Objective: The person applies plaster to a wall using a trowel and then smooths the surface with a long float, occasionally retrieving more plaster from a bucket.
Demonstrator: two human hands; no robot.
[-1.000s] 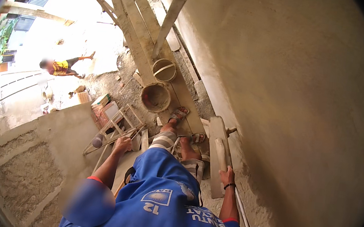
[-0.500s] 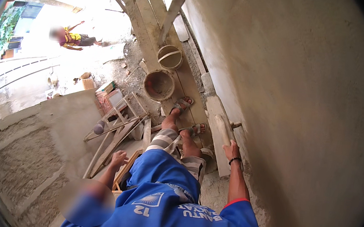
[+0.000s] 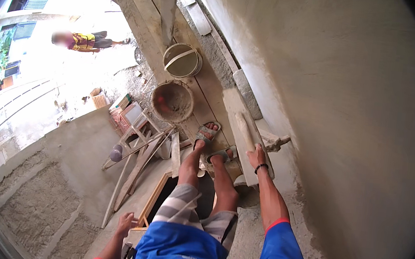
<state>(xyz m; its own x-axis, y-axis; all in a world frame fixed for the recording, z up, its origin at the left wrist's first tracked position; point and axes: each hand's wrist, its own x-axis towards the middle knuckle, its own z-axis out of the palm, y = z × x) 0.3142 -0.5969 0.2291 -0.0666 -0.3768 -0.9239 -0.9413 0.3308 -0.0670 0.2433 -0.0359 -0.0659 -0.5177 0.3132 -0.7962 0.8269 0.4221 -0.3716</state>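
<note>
My right hand (image 3: 255,156) is wrapped round the handle of a long, pale plastering float (image 3: 235,111). The float is held in front of the grey plastered wall (image 3: 353,110), over the planks by my right foot. My left hand (image 3: 127,221) hangs at my left side holding nothing, its fingers loosely bent and apart. It is nearest to a wooden frame (image 3: 158,195). Ahead of my feet, a round mortar bucket (image 3: 188,102) with wet grey residue inside stands on the planks. Beyond it is a second bucket (image 3: 194,65) with a pale bar across its mouth.
I stand in sandals on a plank platform (image 3: 206,91). An upright post (image 3: 167,7) rises beside the far bucket. To the left are loose timber pieces (image 3: 136,172), stacked bricks (image 3: 125,120) and a low rough wall (image 3: 36,197). Another person (image 3: 84,42) is farther off outside.
My right hand and the float have moved away from the wall's foot, up and leftward in view. My left hand has dropped lower. The view has shifted, and the other person's arms have come down.
</note>
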